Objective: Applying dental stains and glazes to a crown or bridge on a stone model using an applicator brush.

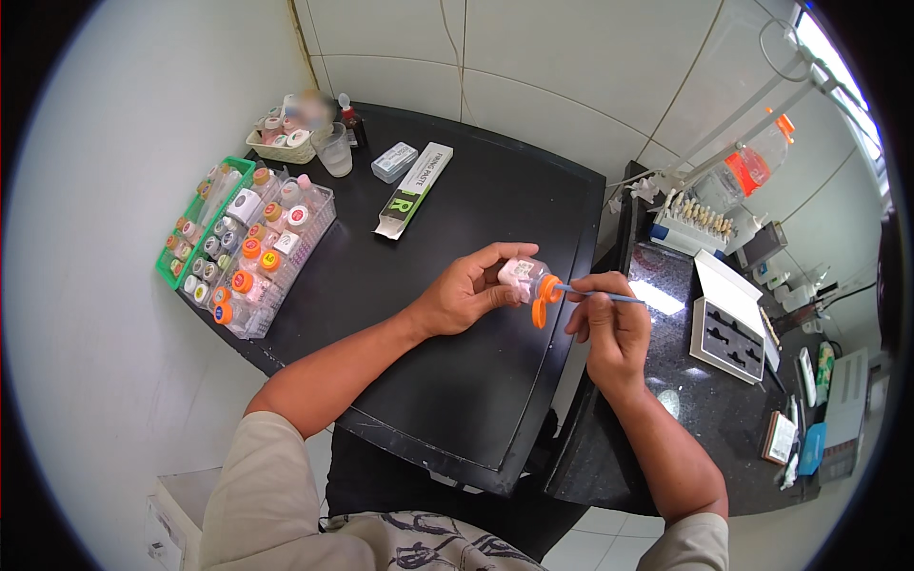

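Observation:
In my left hand point(464, 293) I hold a small clear bottle point(520, 274) with pinkish-white contents, tipped so its mouth points to the right. Its orange flip cap point(540, 312) hangs open below the neck. My right hand point(612, 328) pinches a thin blue stick point(609, 295), whose left end reaches the bottle's mouth. Whether the tip is inside the mouth, I cannot tell. Both hands are above the right part of the black table point(457, 400).
A clear basket point(319, 224) and a green basket point(171, 271) of small bottles stand at the left. Farther back are a plastic cup point(333, 152), a grey box point(394, 162) and a long carton point(415, 190). On the right counter lies an open case point(728, 335).

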